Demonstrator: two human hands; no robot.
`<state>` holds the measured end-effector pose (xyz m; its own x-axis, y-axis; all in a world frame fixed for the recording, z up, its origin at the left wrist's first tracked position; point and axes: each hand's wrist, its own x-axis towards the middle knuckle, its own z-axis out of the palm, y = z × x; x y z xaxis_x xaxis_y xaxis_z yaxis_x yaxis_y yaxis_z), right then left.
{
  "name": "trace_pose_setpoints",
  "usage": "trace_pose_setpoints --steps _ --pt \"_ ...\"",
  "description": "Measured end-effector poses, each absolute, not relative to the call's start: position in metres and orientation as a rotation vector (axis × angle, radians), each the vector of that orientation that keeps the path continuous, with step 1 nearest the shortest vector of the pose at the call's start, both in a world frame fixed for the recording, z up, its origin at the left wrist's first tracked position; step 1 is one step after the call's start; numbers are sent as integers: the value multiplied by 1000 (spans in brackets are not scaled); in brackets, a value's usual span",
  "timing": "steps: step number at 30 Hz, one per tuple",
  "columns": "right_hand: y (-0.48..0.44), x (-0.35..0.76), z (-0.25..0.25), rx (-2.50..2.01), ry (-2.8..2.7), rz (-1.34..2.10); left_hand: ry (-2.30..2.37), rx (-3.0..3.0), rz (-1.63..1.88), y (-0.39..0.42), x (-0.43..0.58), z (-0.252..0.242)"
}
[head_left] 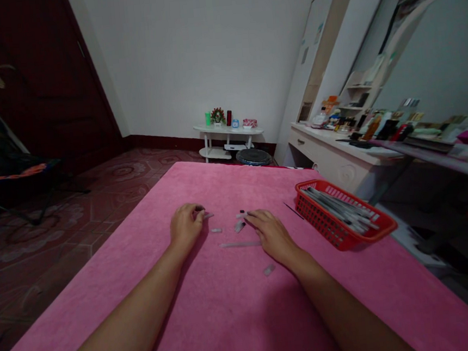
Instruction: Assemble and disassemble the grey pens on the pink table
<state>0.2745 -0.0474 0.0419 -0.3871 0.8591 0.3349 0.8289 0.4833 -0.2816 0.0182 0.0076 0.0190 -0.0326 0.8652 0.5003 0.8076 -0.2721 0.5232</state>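
Pink cloth (230,318): L hand (186,226) fingers clamp grey piece (208,215), R hand (272,236) fingers apart by loose bits (239,227), red basket (324,223) beside.

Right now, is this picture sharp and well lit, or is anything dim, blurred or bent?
Head view: dim, soft light, no glare; small grey pieces between left hand and right hand look smeared; the door is nearly black; the dresser at the right edge leans and stretches.

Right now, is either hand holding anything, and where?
The left hand pinches a small grey piece by its near end; the right hand lies flat, gripping nothing.
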Motion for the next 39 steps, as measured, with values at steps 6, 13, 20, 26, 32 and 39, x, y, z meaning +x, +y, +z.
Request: trace_pose_setpoints --steps 6,13,20,26,32,39 --pt "-34 266 35 -1439 -2321 98 1992 2147 934 7 16 18" --pt "-29 269 27 -1522 -2231 80 1918 2153 916 7 16 14" --pt "-39 271 34 -1583 -2188 69 1567 2199 1141 5 30 16" --pt "-49 269 41 -1567 -2193 -19 1398 2260 1192 -3 39 22" --pt "-47 273 39 -1751 -2120 -10 1408 2249 1205 -2 38 21" --pt "-41 303 40 -1913 -1885 -141 1370 2256 1190 -2 39 19"
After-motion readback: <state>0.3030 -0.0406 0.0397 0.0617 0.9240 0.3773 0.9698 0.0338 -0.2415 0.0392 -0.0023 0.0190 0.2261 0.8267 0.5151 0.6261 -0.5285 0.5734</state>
